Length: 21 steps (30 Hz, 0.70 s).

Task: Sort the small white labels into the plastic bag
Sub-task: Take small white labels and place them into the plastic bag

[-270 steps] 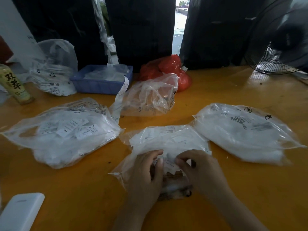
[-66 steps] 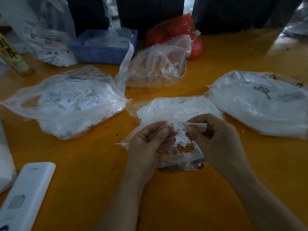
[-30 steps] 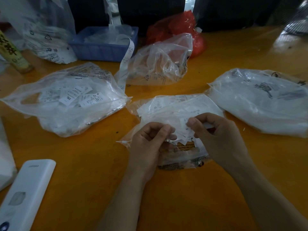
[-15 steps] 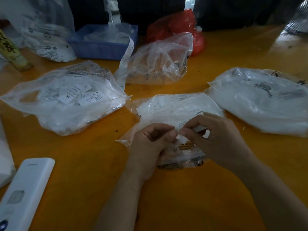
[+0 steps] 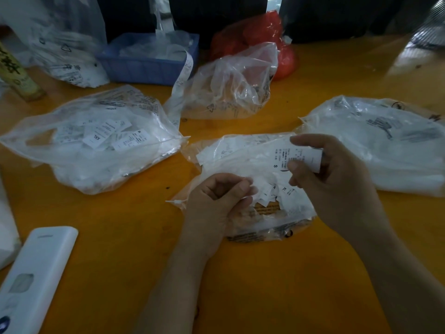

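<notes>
While the right hand (image 5: 337, 186) pinches a white label marked S (image 5: 292, 157) between thumb and fingers just above the middle plastic bag (image 5: 243, 153), the left hand (image 5: 216, 201), fingers curled, grips small labels (image 5: 267, 192) at that bag's opening, on the orange table (image 5: 265, 285).

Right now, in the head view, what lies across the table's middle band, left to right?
Clear bag with XXL labels → left hand → right hand pinching an S label → full white bag.
</notes>
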{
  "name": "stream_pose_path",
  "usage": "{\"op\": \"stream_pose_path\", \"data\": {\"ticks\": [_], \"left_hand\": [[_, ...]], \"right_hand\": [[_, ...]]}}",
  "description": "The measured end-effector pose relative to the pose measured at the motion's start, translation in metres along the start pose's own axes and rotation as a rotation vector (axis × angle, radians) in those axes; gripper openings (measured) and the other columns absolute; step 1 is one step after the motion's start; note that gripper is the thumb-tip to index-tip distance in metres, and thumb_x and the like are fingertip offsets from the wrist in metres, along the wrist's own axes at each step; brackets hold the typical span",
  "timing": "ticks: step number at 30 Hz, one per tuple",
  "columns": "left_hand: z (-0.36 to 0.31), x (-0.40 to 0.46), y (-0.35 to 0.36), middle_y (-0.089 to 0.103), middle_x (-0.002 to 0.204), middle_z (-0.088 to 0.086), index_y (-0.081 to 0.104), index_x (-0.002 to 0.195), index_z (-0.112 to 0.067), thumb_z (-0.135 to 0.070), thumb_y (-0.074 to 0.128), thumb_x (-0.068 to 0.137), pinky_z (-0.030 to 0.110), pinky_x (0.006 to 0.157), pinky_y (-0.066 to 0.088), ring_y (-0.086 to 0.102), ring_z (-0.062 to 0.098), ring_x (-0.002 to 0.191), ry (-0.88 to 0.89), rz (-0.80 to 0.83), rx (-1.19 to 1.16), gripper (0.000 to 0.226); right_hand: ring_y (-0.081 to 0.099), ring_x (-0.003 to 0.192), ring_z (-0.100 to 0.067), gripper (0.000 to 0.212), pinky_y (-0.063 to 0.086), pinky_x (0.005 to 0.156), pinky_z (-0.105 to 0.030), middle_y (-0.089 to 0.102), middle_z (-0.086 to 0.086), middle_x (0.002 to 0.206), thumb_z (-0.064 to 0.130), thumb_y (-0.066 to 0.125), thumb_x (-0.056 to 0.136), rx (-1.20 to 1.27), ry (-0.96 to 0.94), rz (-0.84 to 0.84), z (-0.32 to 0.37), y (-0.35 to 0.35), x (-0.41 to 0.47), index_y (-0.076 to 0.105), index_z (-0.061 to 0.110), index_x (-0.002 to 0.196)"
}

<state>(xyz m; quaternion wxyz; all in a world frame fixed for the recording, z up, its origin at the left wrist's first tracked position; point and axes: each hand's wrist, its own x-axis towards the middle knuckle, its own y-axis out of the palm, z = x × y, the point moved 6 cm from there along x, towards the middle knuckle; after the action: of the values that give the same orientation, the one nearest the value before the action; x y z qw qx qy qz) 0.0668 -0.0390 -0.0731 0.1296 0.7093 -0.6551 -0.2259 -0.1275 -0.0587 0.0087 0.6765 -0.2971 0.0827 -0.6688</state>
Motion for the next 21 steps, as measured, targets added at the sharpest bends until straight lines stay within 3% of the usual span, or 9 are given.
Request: {"op": "stream_pose_path", "data": {"ticks": [6, 11, 15, 19, 21], "left_hand": [[0.000, 0.000, 0.001, 0.080, 0.107, 0.015, 0.082, 0.084, -0.023, -0.022, 0.086, 0.073, 0.026, 0.074, 0.063, 0.080, 0.026, 0.095, 0.020, 0.002, 0.012, 0.012], [0.000, 0.000, 0.000, 0.080, 0.111, 0.015, 0.082, 0.087, -0.023, -0.024, 0.089, 0.076, 0.030, 0.076, 0.064, 0.079, 0.028, 0.099, 0.039, 0.009, 0.035, 0.013], [-0.002, -0.001, 0.002, 0.079, 0.113, 0.015, 0.081, 0.092, -0.025, -0.034, 0.092, 0.079, 0.041, 0.070, 0.067, 0.077, 0.029, 0.100, 0.063, 0.034, 0.087, 0.019], [-0.001, -0.002, 0.003, 0.080, 0.112, 0.015, 0.080, 0.092, -0.026, -0.044, 0.095, 0.072, 0.048, 0.073, 0.067, 0.078, 0.032, 0.099, 0.039, 0.036, 0.115, 0.031], [0.000, -0.002, 0.004, 0.080, 0.109, 0.016, 0.080, 0.091, -0.026, -0.045, 0.097, 0.068, 0.042, 0.070, 0.067, 0.079, 0.032, 0.098, 0.028, 0.030, 0.104, 0.034]], "right_hand": [[0.067, 0.078, 0.009, 0.025, 0.047, 0.064, -0.004, 0.069, 0.020, 0.081, 0.027, 0.066, 0.097, -0.061, -0.009, 0.051, 0.000, 0.008, -0.004, 0.060, 0.040, 0.117], [0.069, 0.071, -0.010, 0.026, 0.058, 0.060, -0.032, 0.069, 0.013, 0.082, 0.029, 0.064, 0.097, -0.173, -0.031, 0.094, -0.003, 0.013, -0.006, 0.059, 0.042, 0.118], [0.064, 0.089, 0.005, 0.025, 0.054, 0.074, -0.014, 0.064, 0.024, 0.087, 0.026, 0.066, 0.096, -0.219, -0.080, 0.064, -0.002, 0.013, -0.009, 0.062, 0.036, 0.119], [0.066, 0.086, 0.005, 0.021, 0.052, 0.072, -0.011, 0.060, 0.028, 0.083, 0.027, 0.066, 0.095, -0.220, -0.094, -0.013, 0.003, 0.012, -0.010, 0.065, 0.029, 0.116], [0.065, 0.084, 0.009, 0.020, 0.050, 0.070, -0.007, 0.061, 0.025, 0.083, 0.028, 0.065, 0.094, -0.230, -0.112, -0.037, 0.006, 0.012, -0.010, 0.067, 0.026, 0.113]]}}
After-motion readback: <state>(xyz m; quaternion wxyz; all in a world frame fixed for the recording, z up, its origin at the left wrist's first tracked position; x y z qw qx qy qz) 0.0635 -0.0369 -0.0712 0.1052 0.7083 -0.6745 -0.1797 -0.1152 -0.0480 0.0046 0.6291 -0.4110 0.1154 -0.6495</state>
